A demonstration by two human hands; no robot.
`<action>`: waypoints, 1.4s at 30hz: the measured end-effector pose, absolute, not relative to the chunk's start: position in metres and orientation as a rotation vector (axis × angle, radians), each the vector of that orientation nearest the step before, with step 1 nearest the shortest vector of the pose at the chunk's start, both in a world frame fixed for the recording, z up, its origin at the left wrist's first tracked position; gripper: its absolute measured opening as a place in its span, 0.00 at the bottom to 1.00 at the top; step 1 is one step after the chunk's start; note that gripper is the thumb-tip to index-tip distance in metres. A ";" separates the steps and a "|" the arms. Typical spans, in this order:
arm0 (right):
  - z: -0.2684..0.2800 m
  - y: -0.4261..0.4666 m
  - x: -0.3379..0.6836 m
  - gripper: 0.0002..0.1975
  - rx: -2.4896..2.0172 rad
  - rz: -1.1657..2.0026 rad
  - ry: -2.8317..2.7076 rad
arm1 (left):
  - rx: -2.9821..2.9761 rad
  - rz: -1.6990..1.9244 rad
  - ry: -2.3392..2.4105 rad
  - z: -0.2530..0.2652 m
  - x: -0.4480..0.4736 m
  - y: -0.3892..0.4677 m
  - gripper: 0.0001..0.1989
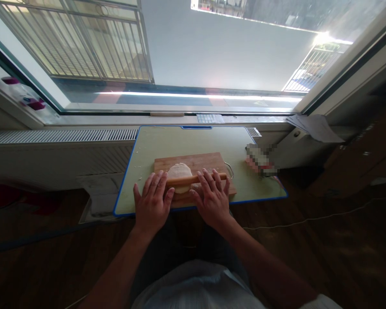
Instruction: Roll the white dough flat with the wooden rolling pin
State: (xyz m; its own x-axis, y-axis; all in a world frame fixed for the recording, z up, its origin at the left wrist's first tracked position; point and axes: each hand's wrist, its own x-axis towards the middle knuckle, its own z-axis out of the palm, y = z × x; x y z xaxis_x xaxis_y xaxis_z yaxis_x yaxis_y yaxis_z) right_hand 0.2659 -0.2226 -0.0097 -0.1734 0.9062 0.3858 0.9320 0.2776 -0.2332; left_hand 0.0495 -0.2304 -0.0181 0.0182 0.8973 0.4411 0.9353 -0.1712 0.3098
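Observation:
A wooden rolling pin [195, 178] lies crosswise over a flat round of pale dough [179, 170], which shows on both sides of it. My left hand [152, 201] holds the pin's left end, fingers laid over the top and thumb on the near side. At the other end, my right hand [212, 197] holds the pin the same way, fingers slightly spread. Beneath the dough is a wooden cutting board [209, 160] with a metal loop handle [230, 170] at its right. The pin's left tip is hidden by my fingers.
The board rests on a pale green, blue-edged table [161, 139]. A blurred-out object [260, 159] lies at its right. Beyond are a radiator [64, 136] and a windowsill with papers [315, 126] and a clear bottle [25, 95]. A white cable [296, 224] crosses the floor.

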 end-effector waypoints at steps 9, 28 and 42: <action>-0.008 -0.188 0.261 0.29 -1.690 0.019 -2.101 | -2.203 -0.792 -2.100 -0.004 0.051 -0.196 0.30; 0.021 -0.114 0.248 0.23 -1.755 0.030 -2.190 | -2.152 -0.645 -2.266 0.009 0.050 -0.118 0.26; 0.008 -0.139 0.255 0.25 -1.701 0.052 -2.143 | -2.225 -0.690 -2.181 0.011 0.050 -0.144 0.26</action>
State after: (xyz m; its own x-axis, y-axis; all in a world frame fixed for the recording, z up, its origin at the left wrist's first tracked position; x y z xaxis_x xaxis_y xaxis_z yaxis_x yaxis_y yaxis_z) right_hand 0.2551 -0.1393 0.0082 -0.1776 0.9416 0.2861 0.9267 0.2579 -0.2733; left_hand 0.0502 -0.1444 0.0111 -0.0272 0.9632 0.2674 0.9417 -0.0650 0.3302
